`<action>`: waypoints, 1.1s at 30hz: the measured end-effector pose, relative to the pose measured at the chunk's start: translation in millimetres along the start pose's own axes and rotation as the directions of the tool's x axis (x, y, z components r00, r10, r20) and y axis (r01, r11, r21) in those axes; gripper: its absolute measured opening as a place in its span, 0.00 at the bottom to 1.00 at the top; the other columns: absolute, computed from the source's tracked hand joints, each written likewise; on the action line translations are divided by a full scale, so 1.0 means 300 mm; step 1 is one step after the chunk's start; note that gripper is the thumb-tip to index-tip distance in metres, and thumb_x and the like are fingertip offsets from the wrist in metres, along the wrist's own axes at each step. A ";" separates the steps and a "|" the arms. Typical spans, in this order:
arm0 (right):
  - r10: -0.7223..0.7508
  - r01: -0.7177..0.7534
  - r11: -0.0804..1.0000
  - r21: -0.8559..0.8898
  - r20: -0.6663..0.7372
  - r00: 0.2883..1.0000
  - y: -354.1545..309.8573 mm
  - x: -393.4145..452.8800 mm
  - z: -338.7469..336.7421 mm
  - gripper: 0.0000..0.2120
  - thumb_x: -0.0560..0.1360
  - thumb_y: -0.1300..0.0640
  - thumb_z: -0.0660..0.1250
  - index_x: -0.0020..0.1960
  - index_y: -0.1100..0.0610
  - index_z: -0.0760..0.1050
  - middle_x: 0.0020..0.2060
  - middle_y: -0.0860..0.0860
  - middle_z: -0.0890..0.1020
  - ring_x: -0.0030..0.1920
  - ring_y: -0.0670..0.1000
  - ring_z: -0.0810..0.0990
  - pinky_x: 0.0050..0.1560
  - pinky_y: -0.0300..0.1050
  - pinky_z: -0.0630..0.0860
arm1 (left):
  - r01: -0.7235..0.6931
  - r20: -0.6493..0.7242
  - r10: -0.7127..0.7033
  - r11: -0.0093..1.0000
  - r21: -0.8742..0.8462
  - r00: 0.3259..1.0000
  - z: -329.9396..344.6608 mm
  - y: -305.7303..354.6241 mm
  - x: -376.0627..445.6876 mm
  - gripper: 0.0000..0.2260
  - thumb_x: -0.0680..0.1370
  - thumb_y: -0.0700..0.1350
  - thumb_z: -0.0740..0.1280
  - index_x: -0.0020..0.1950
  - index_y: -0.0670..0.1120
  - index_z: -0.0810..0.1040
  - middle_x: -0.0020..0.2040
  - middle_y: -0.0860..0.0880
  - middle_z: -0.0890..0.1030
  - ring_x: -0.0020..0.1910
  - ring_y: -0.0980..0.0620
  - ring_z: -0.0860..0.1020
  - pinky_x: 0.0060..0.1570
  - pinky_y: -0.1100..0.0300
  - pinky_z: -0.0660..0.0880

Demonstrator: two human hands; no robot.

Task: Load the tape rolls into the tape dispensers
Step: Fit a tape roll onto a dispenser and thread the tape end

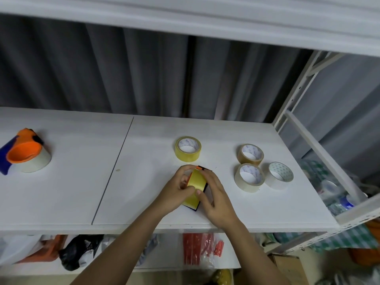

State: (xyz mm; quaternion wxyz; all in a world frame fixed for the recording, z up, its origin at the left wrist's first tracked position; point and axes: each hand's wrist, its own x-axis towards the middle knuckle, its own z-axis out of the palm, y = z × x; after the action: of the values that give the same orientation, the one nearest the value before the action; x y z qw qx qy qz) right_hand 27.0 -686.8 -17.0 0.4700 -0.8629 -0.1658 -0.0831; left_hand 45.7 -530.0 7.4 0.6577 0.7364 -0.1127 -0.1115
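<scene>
Yellow tape roll point(196, 178) sits in a dispenser point(200, 194), gripped by left hand point(176, 194) and right hand point(218, 200)

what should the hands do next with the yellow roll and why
Probably press the yellow roll fully down into the dispenser. Both the left hand and the right hand grip the roll, which stands on edge against the dispenser's black and orange body, and whether it is seated cannot be told. Four loose rolls wait on the shelf.
</scene>
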 end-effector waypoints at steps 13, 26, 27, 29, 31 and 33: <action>0.423 -0.469 0.831 0.298 0.206 0.882 0.017 0.102 -0.035 0.17 0.81 0.46 0.53 0.67 0.45 0.72 0.63 0.46 0.77 0.64 0.45 0.73 0.69 0.47 0.67 | 0.027 0.015 -0.027 0.999 0.020 1.000 -0.006 -0.014 -0.009 0.22 0.67 0.40 0.61 0.58 0.56 0.70 0.44 0.51 0.76 0.39 0.56 0.75 0.38 0.67 0.70; 0.199 -0.193 0.945 0.263 0.004 0.980 0.015 0.017 0.001 0.20 0.76 0.47 0.60 0.68 0.47 0.70 0.65 0.41 0.74 0.67 0.44 0.70 0.69 0.52 0.67 | 0.041 0.081 -0.041 0.999 0.000 0.996 -0.015 -0.010 0.019 0.20 0.72 0.34 0.62 0.58 0.55 0.70 0.39 0.52 0.77 0.36 0.56 0.73 0.37 0.65 0.70; 0.217 -0.212 0.940 0.269 0.010 0.976 0.016 0.022 0.004 0.20 0.76 0.48 0.60 0.68 0.48 0.70 0.65 0.43 0.75 0.67 0.45 0.71 0.68 0.52 0.68 | 0.038 0.082 -0.037 0.999 -0.009 0.996 -0.012 -0.013 0.016 0.21 0.71 0.35 0.62 0.59 0.55 0.70 0.39 0.53 0.77 0.37 0.55 0.73 0.37 0.65 0.71; 0.241 -0.234 0.928 0.290 0.013 0.971 0.017 0.033 0.005 0.19 0.77 0.49 0.59 0.67 0.49 0.71 0.63 0.44 0.76 0.65 0.45 0.73 0.67 0.50 0.69 | 0.042 0.077 -0.040 0.999 -0.023 0.996 -0.010 -0.014 0.013 0.22 0.68 0.39 0.62 0.60 0.55 0.70 0.42 0.52 0.77 0.38 0.55 0.74 0.38 0.64 0.71; 0.261 -0.256 0.917 0.306 0.026 0.965 0.014 0.044 0.001 0.18 0.77 0.49 0.57 0.65 0.48 0.72 0.61 0.43 0.78 0.63 0.43 0.74 0.64 0.47 0.70 | 0.048 0.074 -0.046 0.999 -0.025 0.996 -0.009 -0.017 0.014 0.23 0.67 0.40 0.62 0.60 0.55 0.70 0.43 0.49 0.77 0.38 0.55 0.74 0.38 0.65 0.71; 0.279 -0.280 0.918 0.280 0.044 0.959 0.011 0.053 -0.005 0.16 0.79 0.50 0.57 0.65 0.47 0.73 0.60 0.43 0.78 0.61 0.43 0.75 0.64 0.47 0.71 | 0.047 0.089 -0.044 0.999 -0.025 0.995 -0.010 -0.020 0.013 0.23 0.67 0.39 0.61 0.61 0.55 0.70 0.45 0.47 0.77 0.39 0.54 0.74 0.38 0.64 0.70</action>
State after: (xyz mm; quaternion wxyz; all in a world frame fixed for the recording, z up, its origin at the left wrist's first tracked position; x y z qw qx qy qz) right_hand 42.8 -686.5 -14.0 0.5954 -0.8017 -0.0519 0.0109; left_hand 50.6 -527.8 1.9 0.6593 0.7241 -0.1235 -0.1605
